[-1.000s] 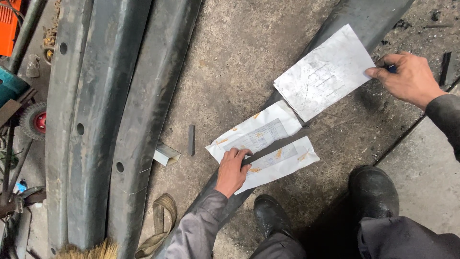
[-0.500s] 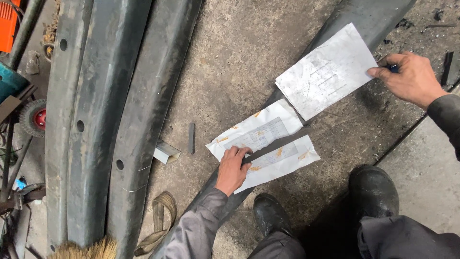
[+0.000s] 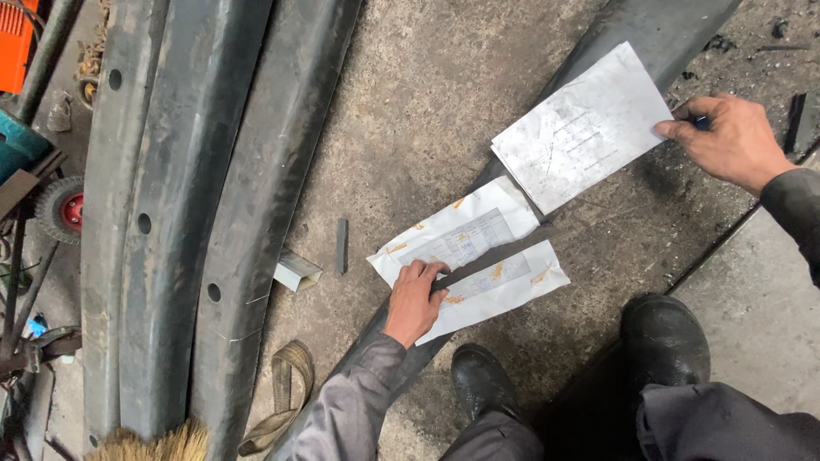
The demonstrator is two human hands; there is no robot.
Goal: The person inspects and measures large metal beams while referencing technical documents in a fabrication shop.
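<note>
Grey concrete floor (image 3: 444,111), stained, seen from above. Long dark steel strip (image 3: 598,213) runs diagonally across it. Left hand (image 3: 414,300) lies flat, palm down, fingers spread and extended, pressing on two white paper sheets with orange stains (image 3: 470,260) that sit side by side along the strip, one on each side of its raised middle; fingertips rest on the near edges of both sheets. Not gripping, just holding them down. Right hand (image 3: 730,141) is up at the right, fingers curled around a small dark pen-like object, mostly hidden, tip touching the right edge of a larger smudged white paper sheet (image 3: 581,128) lying on the upper part of the same strip, just beside the stained pair.

Two black work boots (image 3: 662,341) stand at the bottom, grey sleeves and trousers visible. Curved dark steel beams with round holes (image 3: 179,213) lie at left. Small dark flat bar (image 3: 342,245) and a short light metal offcut (image 3: 296,271) sit on the floor between beams and papers. Tan webbing strap (image 3: 286,388) and a straw brush (image 3: 149,444) at bottom left.
</note>
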